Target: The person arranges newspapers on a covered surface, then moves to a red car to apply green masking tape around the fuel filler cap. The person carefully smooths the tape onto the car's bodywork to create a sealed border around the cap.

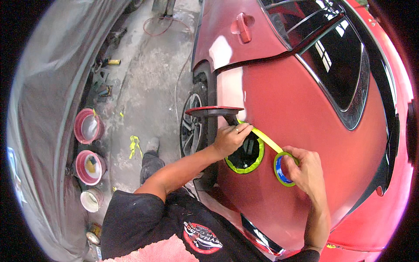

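My right hand (302, 168) grips a roll of yellow-green masking tape (278, 171) with a blue core, held over the red car panel (349, 166). A strip of tape (267, 140) runs taut from the roll to my left hand (234, 137). The left fingers are pressed together on the strip at the upper rim of the round fuel filler opening (245, 156). Tape lines the lower and right edge of that opening, and its inside is black. Beside my left hand the fuel door (214, 111) stands swung out, seen nearly edge-on.
Left of the car wheel (192, 120) lies a concrete floor with crumpled tape (135, 146). Two pink buckets (89, 168) and a white bucket (91, 200) stand along a grey plastic sheet (52, 131). A thin hose (178, 83) trails beside the car. Pale patches mark the panel and door.
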The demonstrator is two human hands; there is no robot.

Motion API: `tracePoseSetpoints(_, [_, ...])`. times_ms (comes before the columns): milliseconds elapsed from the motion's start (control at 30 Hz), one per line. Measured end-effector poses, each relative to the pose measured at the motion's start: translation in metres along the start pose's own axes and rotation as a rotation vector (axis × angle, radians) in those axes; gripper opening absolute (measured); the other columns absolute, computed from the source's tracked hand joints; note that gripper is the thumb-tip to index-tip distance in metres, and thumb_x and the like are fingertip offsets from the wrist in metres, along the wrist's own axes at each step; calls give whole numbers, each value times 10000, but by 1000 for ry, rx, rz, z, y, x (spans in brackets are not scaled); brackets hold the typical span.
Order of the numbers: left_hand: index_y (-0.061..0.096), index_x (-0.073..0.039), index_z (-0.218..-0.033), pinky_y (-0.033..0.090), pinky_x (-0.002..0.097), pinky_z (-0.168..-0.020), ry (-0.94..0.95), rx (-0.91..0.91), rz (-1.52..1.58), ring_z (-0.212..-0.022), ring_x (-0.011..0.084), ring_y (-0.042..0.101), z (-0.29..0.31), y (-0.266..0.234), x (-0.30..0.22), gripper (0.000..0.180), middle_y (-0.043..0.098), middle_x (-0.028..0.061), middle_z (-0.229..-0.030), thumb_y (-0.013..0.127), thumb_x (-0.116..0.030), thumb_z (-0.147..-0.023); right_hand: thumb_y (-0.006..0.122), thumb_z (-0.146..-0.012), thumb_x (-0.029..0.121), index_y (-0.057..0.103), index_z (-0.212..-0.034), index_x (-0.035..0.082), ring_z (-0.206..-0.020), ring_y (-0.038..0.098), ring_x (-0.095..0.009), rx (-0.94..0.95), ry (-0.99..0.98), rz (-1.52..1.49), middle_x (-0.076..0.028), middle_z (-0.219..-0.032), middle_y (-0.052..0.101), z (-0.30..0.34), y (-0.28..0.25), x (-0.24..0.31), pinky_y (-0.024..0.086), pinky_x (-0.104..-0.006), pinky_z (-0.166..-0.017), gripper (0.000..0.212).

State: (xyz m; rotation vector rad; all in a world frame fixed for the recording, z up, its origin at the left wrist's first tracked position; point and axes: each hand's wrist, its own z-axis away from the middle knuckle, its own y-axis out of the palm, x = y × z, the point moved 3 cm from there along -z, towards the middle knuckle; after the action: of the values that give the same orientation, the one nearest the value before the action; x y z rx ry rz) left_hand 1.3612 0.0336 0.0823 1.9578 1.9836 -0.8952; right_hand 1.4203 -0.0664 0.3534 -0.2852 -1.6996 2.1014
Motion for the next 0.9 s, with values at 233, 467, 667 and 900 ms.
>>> tracePoseSetpoints(233, [718,-81,-1109,547,318,-621,71,-13,-47,-676,169,668,3,2,8,290,676,12,-1052,653,-130,-831,626,-882,162,735,-1131,-20,-835,722,-408,-24,49,43,-293,-895,697,10,17,-3,549,-455,-793,327])
tracePoseSetpoints(467, [709,-50,-1090,559,367,-784,7,-87,81,-924,237,685,-8,-9,-12,295,683,53,-1023,753,-103,-803,625,-889,164,739,-1127,-3,-816,731,-404,-59,85,67,-282,-844,696,8,14,0,550,-460,-781,312])
tracePoseSetpoints(667, [706,-47,-1051,542,377,-829,20,-67,159,-954,225,675,-8,-3,-9,221,682,53,-1025,676,-95,-837,627,-886,144,742,-1124,0,-712,711,-375,-36,130,93,-274,-822,691,8,16,11,543,-440,-710,302])
tracePoseSetpoints(900, [712,-73,-1093,522,372,-794,124,-104,78,-939,207,672,-2,2,-3,281,669,28,-1076,663,-92,-817,624,-891,123,743,-1108,-11,-607,602,-220,-90,32,96,-177,-675,560,14,28,11,491,-382,-616,282])
